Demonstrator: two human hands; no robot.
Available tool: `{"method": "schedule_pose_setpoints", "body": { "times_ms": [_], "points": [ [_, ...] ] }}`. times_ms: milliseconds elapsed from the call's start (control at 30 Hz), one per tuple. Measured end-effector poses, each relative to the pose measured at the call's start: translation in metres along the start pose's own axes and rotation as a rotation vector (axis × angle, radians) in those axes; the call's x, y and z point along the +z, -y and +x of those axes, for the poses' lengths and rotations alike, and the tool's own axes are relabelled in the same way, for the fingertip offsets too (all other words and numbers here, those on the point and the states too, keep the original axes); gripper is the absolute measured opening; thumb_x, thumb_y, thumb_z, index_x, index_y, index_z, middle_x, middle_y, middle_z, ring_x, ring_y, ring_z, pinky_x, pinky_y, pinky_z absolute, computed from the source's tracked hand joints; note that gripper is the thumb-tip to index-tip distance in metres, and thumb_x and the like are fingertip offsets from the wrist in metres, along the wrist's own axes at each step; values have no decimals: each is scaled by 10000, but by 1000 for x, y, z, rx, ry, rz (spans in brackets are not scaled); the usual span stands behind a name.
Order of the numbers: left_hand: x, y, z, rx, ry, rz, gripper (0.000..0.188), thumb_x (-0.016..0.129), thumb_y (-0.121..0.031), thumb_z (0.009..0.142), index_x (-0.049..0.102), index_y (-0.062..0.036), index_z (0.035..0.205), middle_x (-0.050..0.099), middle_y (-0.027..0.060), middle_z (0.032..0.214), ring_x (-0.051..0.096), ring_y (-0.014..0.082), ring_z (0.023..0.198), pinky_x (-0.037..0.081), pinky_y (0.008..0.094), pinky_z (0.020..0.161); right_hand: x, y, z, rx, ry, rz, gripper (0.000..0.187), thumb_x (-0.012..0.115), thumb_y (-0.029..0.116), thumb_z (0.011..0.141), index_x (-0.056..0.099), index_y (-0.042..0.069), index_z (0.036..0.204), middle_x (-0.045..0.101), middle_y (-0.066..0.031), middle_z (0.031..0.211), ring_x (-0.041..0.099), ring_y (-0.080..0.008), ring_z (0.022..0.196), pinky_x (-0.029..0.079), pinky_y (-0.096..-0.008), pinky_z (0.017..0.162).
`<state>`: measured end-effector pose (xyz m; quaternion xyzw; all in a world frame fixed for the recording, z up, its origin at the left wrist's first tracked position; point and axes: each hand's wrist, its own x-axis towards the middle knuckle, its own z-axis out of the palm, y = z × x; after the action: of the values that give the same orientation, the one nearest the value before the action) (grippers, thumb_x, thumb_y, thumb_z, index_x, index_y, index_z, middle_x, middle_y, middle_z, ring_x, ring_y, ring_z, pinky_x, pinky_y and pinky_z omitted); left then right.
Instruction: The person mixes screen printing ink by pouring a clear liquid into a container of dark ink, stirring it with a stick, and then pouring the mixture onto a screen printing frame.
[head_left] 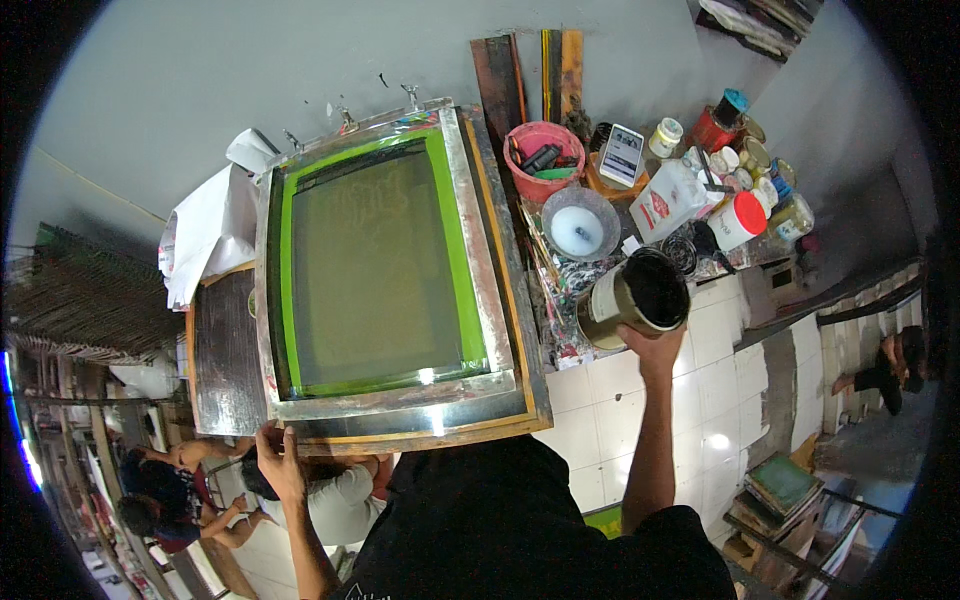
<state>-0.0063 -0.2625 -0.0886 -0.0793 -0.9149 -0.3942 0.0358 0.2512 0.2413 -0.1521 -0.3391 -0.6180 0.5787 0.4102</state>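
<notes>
Right grip (655,345): closed on the near side of a tilted metal can (605,306), its interior black. Left grip (280,455): fingers at the near left corner of the framed printing screen (480,270); firmness of hold cannot be told. Beyond the right grip, past the can: bowl (611,222) of whitish liquid, then pink tub (540,190) of tools.

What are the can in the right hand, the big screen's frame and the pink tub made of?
Can: probably metal; its rounded wall has a brownish-gold sheen.
Frame: likely metal, dull grey and stained.
Pink tub: probably plastic, judging by its even colour and smooth look.
</notes>
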Motion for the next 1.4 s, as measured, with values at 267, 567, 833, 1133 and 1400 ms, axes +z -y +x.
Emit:
{"method": "schedule_pose_setpoints", "body": {
  "times_ms": [267, 567, 833, 1133, 1400],
  "points": [
    [0, 30, 17, -20, 99, -177, 776, 793, -49, 758, 414, -25, 1433, 512, 136, 1232, 531, 243, 1050, 440, 370, 961, 1, 97, 26, -119, 277, 186, 990, 964, 195, 547, 482, -23, 1383, 613, -123, 1269, 605, -246, 1150, 491, -396, 1009],
    [-14, 32, 48, 200, 184, -9, 837, 876, -116, 625, 475, 11, 1349, 557, 227, 1167, 553, 406, 1120, 435, 457, 986, 153, 198, 42, -173, 461, -95, 799, 867, 179, 602, 527, -31, 1293, 637, -104, 1170, 623, -202, 1039, 500, -338, 936],
    [-10, 61, 68, 316, 228, 74, 829, 904, -261, 636, 517, -7, 1323, 591, 195, 1075, 572, 401, 980, 453, 460, 843, 290, 214, 90, -448, 619, -350, 998, 947, 263, 595, 392, -30, 1371, 579, -142, 1274, 549, -240, 1206, 403, -378, 1084],
    [-6, 78, 60, 444, 256, 179, 863, 823, -359, 744, 437, 64, 1390, 578, 214, 1113, 548, 385, 982, 423, 461, 842, 393, 214, 130, -535, 734, -592, 989, 906, 224, 591, 389, -31, 1395, 584, -163, 1291, 556, -260, 1226, 399, -366, 1096],
    [-4, 87, 59, 297, 328, 131, 852, 873, -361, 670, 493, 36, 1321, 598, 221, 1131, 566, 392, 1041, 421, 473, 896, 448, 200, 152, -501, 794, -692, 1009, 883, 195, 574, 374, -24, 1417, 563, -164, 1321, 523, -265, 1272, 372, -373, 1121]
  ]
}}
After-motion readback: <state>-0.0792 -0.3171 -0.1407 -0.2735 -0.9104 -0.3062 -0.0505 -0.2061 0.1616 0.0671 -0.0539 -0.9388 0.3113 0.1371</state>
